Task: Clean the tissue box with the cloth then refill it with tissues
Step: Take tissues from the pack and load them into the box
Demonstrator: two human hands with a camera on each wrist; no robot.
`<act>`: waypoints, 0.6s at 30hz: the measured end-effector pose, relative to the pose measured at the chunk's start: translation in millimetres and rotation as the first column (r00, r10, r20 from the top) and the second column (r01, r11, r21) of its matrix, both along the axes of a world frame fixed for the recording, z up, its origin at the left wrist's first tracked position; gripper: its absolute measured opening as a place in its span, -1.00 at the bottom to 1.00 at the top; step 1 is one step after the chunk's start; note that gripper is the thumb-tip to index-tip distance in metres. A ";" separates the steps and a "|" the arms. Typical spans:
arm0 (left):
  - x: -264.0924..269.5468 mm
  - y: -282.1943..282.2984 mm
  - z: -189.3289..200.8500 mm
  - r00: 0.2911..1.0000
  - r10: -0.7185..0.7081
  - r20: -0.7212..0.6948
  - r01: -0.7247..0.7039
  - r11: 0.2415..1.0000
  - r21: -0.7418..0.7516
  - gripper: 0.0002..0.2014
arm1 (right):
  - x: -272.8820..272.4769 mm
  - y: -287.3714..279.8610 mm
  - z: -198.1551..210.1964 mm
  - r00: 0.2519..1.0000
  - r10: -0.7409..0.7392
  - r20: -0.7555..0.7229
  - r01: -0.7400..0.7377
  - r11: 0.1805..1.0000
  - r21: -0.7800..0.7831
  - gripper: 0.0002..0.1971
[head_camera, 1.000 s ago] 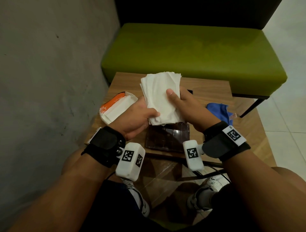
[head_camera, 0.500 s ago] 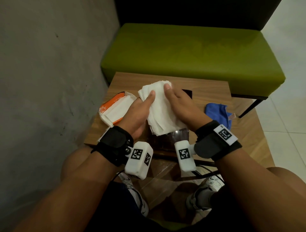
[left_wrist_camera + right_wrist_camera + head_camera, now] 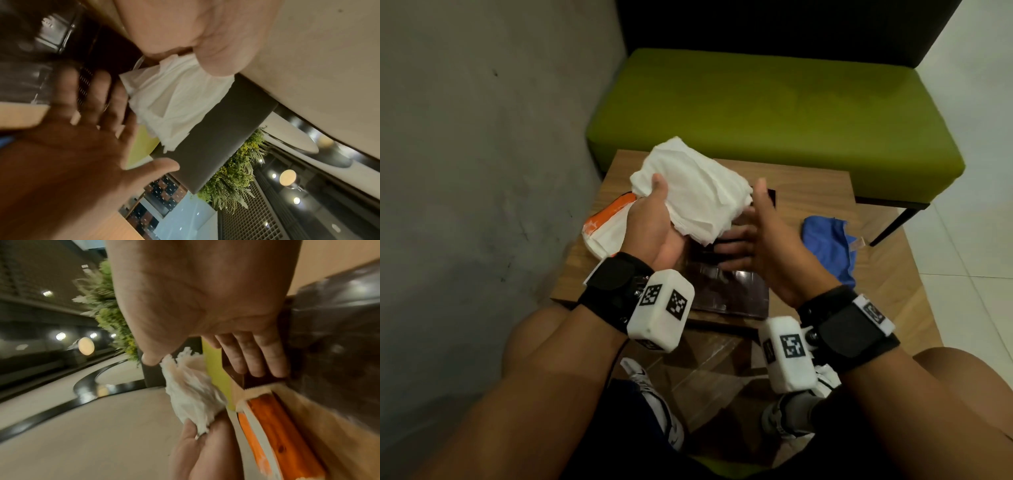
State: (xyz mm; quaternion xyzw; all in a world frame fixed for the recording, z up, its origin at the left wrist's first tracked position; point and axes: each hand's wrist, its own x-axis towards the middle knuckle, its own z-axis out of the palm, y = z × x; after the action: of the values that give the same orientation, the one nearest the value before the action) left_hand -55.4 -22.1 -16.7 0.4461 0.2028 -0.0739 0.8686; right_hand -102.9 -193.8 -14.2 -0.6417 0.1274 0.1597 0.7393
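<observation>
My left hand (image 3: 659, 209) grips a thick stack of white tissues (image 3: 695, 195), palm turned up and thumb on top, above the table's far left. The same tissues (image 3: 176, 100) show bunched in the left wrist view. My right hand (image 3: 746, 222) is open just right of the stack, fingers spread and pointing left below it, thumb up at its edge. Under both hands lies the dark brown tissue box (image 3: 732, 291), partly hidden. The blue cloth (image 3: 828, 240) lies crumpled on the table to the right.
An orange and white tissue pack (image 3: 606, 226) lies open at the left of the wooden table (image 3: 808, 192), close to the grey wall (image 3: 482, 171). A green bench (image 3: 774, 109) stands beyond the table. My knees are under the near edge.
The stack has been lifted up and to the left and has turned in my left hand. My right hand has come off the tissues and opened beside them.
</observation>
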 end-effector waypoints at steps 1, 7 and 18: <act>-0.1 -3.5 0.0 1.000 0.022 -0.004 -0.023 0.999 -0.038 -0.67 | -4.9 3.1 -1.6 0.999 0.034 -0.020 -0.033 0.999 0.037 -0.24; -16.1 -21.1 -0.7 1.000 -0.015 0.007 0.015 0.992 -0.125 -0.71 | 7.2 17.9 1.9 0.967 -0.094 0.236 0.070 0.992 0.109 -0.58; -15.4 25.6 18.2 0.911 -0.408 -0.064 0.412 0.885 0.215 -0.56 | 12.9 -20.7 5.7 0.958 0.174 0.228 -0.159 0.984 -0.079 -0.60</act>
State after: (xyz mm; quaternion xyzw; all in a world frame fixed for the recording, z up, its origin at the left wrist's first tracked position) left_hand -70.7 3.5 1.6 0.5730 0.1184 -0.2364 0.7757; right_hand -90.0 -214.5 -8.4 -0.6862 -0.0105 0.1407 0.7136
